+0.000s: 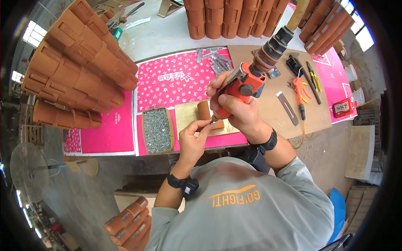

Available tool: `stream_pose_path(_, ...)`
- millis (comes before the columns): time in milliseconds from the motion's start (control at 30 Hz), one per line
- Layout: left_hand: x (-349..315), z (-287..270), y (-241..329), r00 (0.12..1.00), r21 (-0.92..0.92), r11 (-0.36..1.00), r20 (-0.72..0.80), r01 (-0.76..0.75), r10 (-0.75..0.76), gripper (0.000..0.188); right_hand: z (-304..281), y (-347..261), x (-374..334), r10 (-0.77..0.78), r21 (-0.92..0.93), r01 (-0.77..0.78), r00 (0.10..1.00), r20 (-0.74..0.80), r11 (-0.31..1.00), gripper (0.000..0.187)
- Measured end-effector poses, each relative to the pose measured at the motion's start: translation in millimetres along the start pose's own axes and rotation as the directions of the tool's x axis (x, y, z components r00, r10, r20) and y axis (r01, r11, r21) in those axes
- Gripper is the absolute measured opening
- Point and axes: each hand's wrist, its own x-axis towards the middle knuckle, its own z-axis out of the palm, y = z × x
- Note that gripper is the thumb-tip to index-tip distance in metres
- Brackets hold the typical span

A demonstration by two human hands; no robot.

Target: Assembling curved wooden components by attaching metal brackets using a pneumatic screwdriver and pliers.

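My right hand (245, 111) grips a red power screwdriver (234, 90) that slants down to the left. A thick hose coupling (272, 48) runs from its upper end. By the tool's tip, the thumb and fingers of my left hand (194, 140) are pinched together; something small and shiny shows there, too small to name. Just beyond the tip, an orange-brown piece (204, 111) rests on a pale wooden board (184, 113), partly hidden by my hands and the tool. To the left of my left hand, a cardboard tray (172, 140) holds many small screws (156, 130).
Tall stacks of orange-brown parts (79, 62) crowd the left, with more (232, 19) at the back. Small metal plates (220, 62) lie on the pink sheet (161, 88). On brown cardboard (268, 121) at right are orange-handled pliers (299, 88), a hammer (312, 79) and a metal strip (287, 108).
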Motion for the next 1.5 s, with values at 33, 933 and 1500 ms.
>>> stream_pose_path(33, 0.1, 0.1, 1.0, 1.0, 0.001, 1.0, 0.003, -0.001, 0.001, 0.014, 0.3, -0.6, 0.3, -0.009, -0.007, 0.009, 1.0, -0.007, 1.0, 0.025)
stream_pose_path(933, 58.6, 18.4, -22.8, 0.965, 0.38, 0.9, -0.063, -0.213, 0.255, 0.017, -30.2, 36.9, 29.7, -0.131, -0.214, 0.132, 0.991, 0.019, 0.968, 0.022)
stream_pose_path(1500, 43.8, 12.1, -37.4, 0.974, 0.274, 0.941, 0.157, -0.201, 0.162, 0.096, -48.8, 60.5, 30.1, -0.123, -0.187, 0.127, 0.992, 0.031, 0.974, 0.028)
